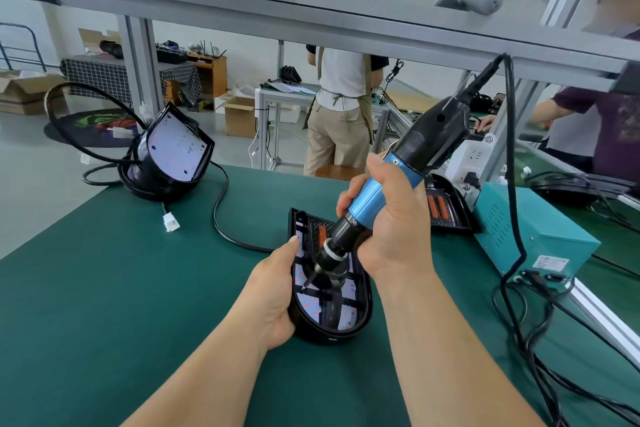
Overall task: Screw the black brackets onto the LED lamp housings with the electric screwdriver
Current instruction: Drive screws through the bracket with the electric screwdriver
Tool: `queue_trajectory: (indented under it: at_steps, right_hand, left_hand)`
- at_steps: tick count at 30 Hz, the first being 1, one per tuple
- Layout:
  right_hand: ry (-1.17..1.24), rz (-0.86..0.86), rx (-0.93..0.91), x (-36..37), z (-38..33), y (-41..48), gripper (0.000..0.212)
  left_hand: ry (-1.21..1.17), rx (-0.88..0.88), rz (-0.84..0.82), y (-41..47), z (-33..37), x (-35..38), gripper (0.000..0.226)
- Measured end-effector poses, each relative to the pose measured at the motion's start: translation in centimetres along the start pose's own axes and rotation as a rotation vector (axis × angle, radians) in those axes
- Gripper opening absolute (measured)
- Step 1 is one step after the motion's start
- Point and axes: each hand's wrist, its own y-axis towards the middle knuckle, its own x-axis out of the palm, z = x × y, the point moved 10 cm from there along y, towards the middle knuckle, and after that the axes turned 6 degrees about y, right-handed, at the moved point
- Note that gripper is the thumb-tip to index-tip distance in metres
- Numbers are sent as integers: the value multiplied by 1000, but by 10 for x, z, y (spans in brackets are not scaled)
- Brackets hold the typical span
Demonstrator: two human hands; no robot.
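Indoors, on green mat (138,288), right hand (391,218) grips screwdriver (363,198), left hand (273,291) apparently clasps housing (332,336).

one screwdriver (433,135), two hands (277,288), one power box (530,236)

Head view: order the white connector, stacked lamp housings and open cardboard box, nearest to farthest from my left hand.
1. White connector, on the mat, left of the left hand.
2. Stacked lamp housings, mat's far-left edge.
3. Cardboard box, floor beyond.

Green bench (121,305), lamp housing (329,336), seemingly stacked housings (166,163), teal power box (533,236)
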Motion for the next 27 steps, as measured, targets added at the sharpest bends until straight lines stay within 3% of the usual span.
queue_trajectory:
  at_steps: [11, 22, 27]
  right_hand:
    - [14, -47, 24, 3, 5, -2, 15]
    - [84, 43, 3, -8, -3, -2, 7]
    - [194, 166, 10, -27, -15, 3, 17]
  left_hand:
    - [-14, -7, -18, 0, -1, 2, 43]
    - [9, 4, -14, 3, 1, 1, 43]
    - [25, 43, 15, 4, 7, -3, 42]
